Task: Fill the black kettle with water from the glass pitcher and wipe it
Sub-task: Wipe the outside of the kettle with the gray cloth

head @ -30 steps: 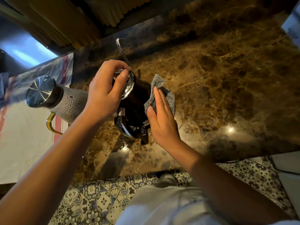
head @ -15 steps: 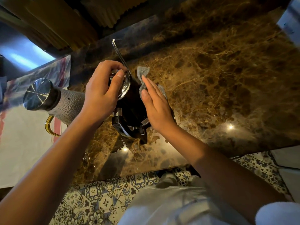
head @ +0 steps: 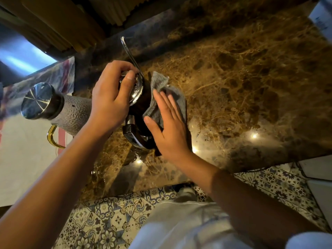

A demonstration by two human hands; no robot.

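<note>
The black kettle (head: pixel 139 112) stands on the brown marble counter (head: pixel 233 90), its thin spout (head: pixel 129 53) pointing away from me. My left hand (head: pixel 109 97) grips its shiny metal lid from above. My right hand (head: pixel 168 126) lies flat, fingers spread, pressing a grey cloth (head: pixel 161 97) against the kettle's right side. The glass pitcher (head: pixel 59 108), textured with a steel lid and a gold handle, stands just left of the kettle, partly behind my left wrist.
A white towel with red stripes (head: pixel 27 159) lies under the pitcher on the left. The counter's front edge runs across below my forearms, with patterned floor tiles (head: pixel 107 221) beneath. A white box (head: pixel 321 17) sits at the far right corner.
My right hand has slid the grey cloth up and then back down along the kettle's right side. My left hand has stayed on the lid.
</note>
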